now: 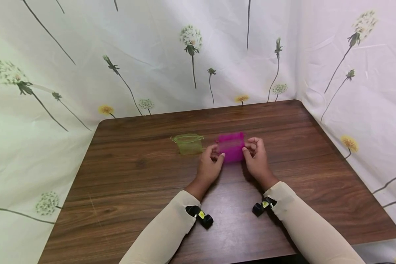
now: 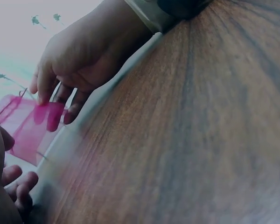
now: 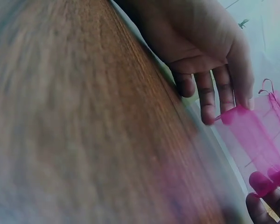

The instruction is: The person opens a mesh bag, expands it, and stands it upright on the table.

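Observation:
A sheer magenta drawstring pouch (image 1: 231, 148) is held up just over the wooden table, stretched between both hands. My left hand (image 1: 209, 165) pinches its left side between thumb and fingers. On the opposite side, my right hand (image 1: 259, 161) pinches the edge the same way. The wrist views show the see-through pink fabric (image 2: 25, 133), with fingertips visible through it and a thin cord at one end. To the left of the hands, a similar sheer green pouch (image 1: 189, 145) lies on the table with its cords spread at the top.
The dark wood-grain table (image 1: 135, 190) has rounded corners. White cloth (image 1: 145, 47) printed with dandelions hangs behind it and along the sides. A small black device is strapped over each sleeve near the wrist.

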Demonstrator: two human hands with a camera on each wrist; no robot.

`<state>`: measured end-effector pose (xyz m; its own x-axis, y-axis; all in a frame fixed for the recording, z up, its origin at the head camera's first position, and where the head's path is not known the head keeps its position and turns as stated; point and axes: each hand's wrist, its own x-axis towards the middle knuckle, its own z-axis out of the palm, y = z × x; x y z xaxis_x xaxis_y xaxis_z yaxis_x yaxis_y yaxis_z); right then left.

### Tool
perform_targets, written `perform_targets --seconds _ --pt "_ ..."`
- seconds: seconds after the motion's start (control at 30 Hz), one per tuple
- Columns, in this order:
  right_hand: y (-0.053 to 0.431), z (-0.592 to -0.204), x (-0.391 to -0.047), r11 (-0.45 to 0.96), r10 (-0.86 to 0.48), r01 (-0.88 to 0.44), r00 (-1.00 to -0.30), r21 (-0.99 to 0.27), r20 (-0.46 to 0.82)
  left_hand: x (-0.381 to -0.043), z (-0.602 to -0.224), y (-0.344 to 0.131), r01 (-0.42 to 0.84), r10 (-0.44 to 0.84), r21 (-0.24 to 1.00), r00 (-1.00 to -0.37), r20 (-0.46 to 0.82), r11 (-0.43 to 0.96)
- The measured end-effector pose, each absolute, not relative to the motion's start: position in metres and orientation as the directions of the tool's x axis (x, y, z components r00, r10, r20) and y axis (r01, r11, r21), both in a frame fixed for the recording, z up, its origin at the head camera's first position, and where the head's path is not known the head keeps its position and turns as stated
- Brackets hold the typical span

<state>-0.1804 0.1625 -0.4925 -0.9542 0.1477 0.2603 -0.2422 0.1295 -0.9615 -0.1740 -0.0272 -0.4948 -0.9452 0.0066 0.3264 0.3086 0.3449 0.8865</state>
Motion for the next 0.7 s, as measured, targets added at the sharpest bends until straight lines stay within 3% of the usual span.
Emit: perform_targets --seconds 0.27,0.7 --pt "0.1638 -0.4928 -0.184 0.143 0.128 -0.261 -0.952 -0.955 0.279 -0.1742 -0.4944 -0.0228 0.361 -0.038 0.807 -0.904 0.427 0.467" --pt "0.1607 -0.4952 -0.191 0.151 0.128 -0.323 -0.931 -0.934 0.343 -0.1827 -0.4945 -0.0229 0.393 -0.026 0.763 -0.881 0.472 0.513"
